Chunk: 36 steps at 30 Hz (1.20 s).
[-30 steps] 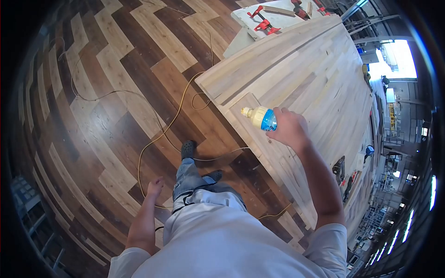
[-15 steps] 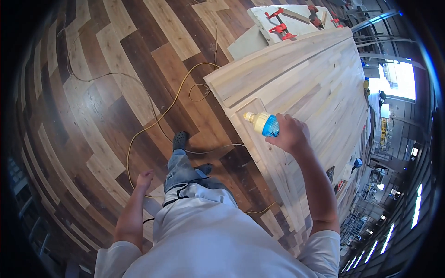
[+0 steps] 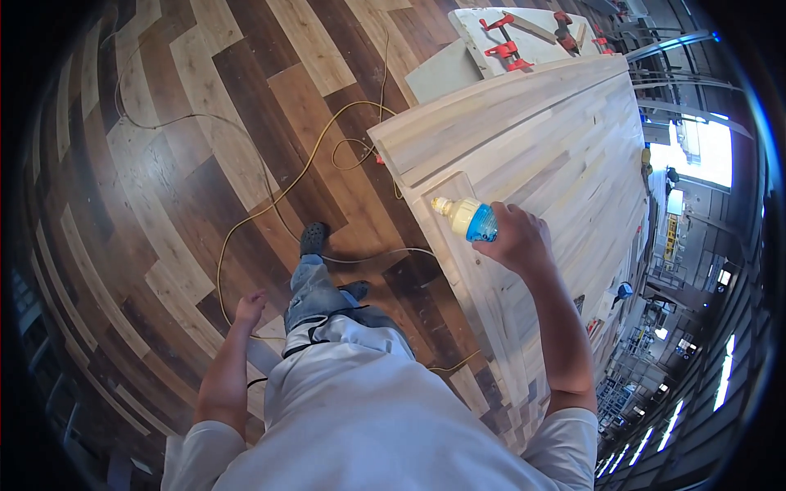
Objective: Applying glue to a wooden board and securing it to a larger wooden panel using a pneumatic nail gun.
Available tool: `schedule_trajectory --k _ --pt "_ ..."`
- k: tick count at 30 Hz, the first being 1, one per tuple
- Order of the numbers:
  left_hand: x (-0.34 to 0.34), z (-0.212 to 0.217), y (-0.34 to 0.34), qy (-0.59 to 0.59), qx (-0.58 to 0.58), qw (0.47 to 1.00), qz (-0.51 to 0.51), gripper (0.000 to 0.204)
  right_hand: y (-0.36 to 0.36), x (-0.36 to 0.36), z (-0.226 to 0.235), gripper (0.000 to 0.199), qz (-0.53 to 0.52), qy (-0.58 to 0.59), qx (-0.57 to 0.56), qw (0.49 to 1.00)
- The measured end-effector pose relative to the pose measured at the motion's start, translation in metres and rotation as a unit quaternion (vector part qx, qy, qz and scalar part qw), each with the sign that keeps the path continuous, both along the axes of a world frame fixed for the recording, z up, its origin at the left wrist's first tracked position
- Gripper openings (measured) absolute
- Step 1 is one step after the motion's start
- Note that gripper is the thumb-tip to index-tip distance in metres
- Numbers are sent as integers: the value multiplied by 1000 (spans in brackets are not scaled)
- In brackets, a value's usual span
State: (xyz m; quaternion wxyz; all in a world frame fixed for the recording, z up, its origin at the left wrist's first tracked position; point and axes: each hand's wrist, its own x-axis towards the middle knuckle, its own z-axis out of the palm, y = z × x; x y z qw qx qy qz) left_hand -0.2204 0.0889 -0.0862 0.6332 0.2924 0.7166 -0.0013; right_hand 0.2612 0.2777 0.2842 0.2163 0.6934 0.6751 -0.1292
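Observation:
My right hand (image 3: pixel 521 239) is wrapped round a glue bottle (image 3: pixel 463 218) with a cream-coloured front part and a blue band. The bottle lies tilted in the grip, its nozzle pointing left over a light wood strip (image 3: pixel 458 184). That strip lies near the left edge of a large panel of joined pale boards (image 3: pixel 557 147). Whether the nozzle touches the wood, I cannot tell. Away from the panel, my left hand (image 3: pixel 250 309) hangs over the floor by my leg, fingers loosely apart and holding nothing.
Yellow cord (image 3: pixel 315 155) loops across the plank-patterned floor (image 3: pixel 180 180) beside the panel. At the far end, red clamps (image 3: pixel 509 51) rest on a white board (image 3: pixel 471 24). A blue-topped object (image 3: pixel 625 290) stands past the panel's right side.
The view has shifted slightly, and my front foot appears a little farther forward. My right hand still holds the bottle at nearly the same spot over the wood strip.

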Motion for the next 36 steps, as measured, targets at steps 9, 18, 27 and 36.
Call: schedule_trajectory --k 9,18,27,36 --pt "1 -2 0 -8 13 1000 -7 37 4 6 -5 37 -1 5 11 1000" --pt "7 16 9 -2 26 999 26 39 3 31 -7 34 -40 -29 28 998" --pt "1 7 17 0 20 1000 9 40 -23 39 -9 36 -83 -30 54 995" --pt "5 12 25 -8 -3 1000 4 37 -77 43 -2 35 -123 -7 -22 992"
